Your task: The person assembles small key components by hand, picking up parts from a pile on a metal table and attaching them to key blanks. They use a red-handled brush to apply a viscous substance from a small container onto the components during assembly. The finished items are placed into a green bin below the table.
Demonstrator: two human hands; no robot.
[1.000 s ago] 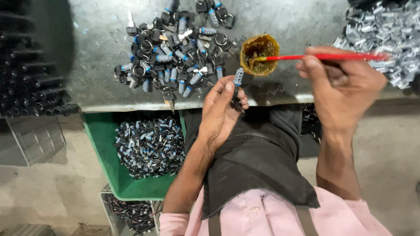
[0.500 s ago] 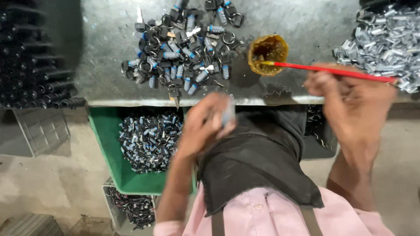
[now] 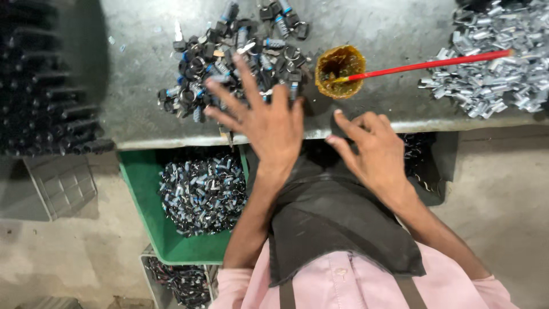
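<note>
My left hand point(image 3: 264, 117) is spread flat with fingers apart over the near edge of a heap of small black and blue metal parts point(image 3: 229, 51) on the grey table point(image 3: 377, 109). It holds nothing. My right hand point(image 3: 372, 146) hovers empty at the table's front edge, fingers loosely apart, just below a small round cup of amber liquid point(image 3: 339, 71). A red-handled brush point(image 3: 434, 63) rests in that cup, its handle pointing right and untouched.
A pile of shiny silver metal clips point(image 3: 497, 57) lies at the table's right end. Below the table stands a green bin point(image 3: 150, 229) full of small black and blue parts, another crate point(image 3: 177, 280) beneath it. Dark ribbed racks point(image 3: 40, 86) stand at left.
My right hand let go of the red brush, which now rests in the cup. My left hand, which held a small part, went down toward the bin and now reaches open over the heap.
</note>
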